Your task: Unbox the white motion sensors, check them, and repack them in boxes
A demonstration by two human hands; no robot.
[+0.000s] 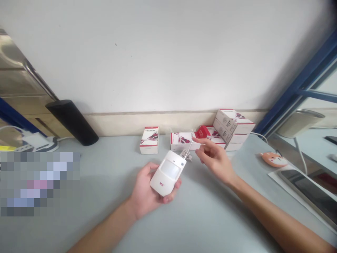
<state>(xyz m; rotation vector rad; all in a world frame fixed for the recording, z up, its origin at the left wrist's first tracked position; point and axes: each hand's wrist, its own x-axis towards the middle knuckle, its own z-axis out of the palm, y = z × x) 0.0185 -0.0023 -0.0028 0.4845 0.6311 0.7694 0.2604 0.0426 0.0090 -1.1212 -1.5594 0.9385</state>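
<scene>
My left hand [147,189] cradles a white passive-infrared motion sensor [163,184] palm up, with its fingers curled under the casing. A thin metal antenna [189,149] rises from the sensor's top corner. My right hand [216,158] is raised beside it, its thumb and index fingertips pinching the antenna's tip. Behind the hands are white-and-red product boxes: a single box [149,140] standing on the table, and a stack [233,126] at the wall. A red packet [202,131] lies against the stack.
A pale grey table [210,207] runs to a white wall. A black cylinder [71,122] and a white charger [35,140] sit at the left, beside a pixelated patch. An orange animal-shaped pad [274,160] and a dark tablet [308,191] lie at the right.
</scene>
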